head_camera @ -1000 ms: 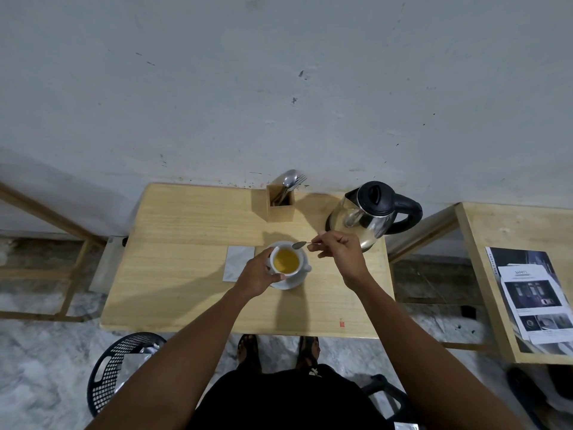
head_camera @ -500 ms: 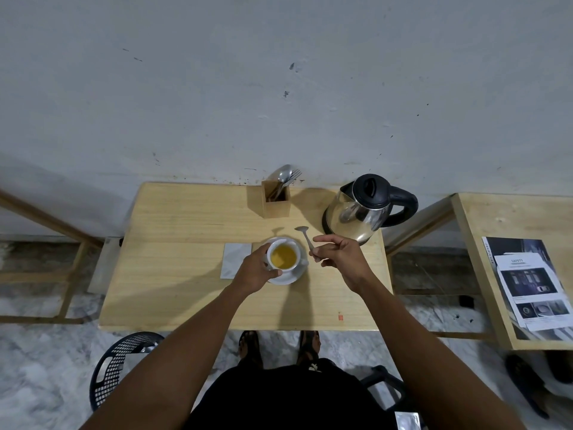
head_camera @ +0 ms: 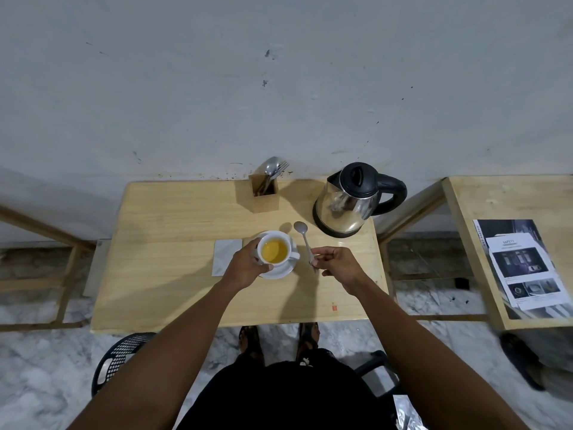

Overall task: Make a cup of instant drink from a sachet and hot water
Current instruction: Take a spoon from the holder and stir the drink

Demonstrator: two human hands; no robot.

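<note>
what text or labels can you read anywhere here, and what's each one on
"SAFETY": heading on the white leaflet lying on the side table at right.
The leaflet's smaller print and the vertical text on the dark sheet under it: too small to read.
Small red sticker on the main table: unreadable.
Kettle, cup, white sachet: no visible text.

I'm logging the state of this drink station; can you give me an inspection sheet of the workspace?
Surface: pale wooden table, dry as far as seen.
Job's things: white ceramic cup of yellow drink on white saucer; steel kettle with black lid at back right; metal teaspoon.
Clutter: white square napkin; wooden cutlery holder with spoons and a fork.
Hands: left hand grips the cup; right hand holds the teaspoon beside it.
Cables: nothing seen.
Surroundings: grey wall, marble floor, printed sheets on side table, black plastic chair.
</note>
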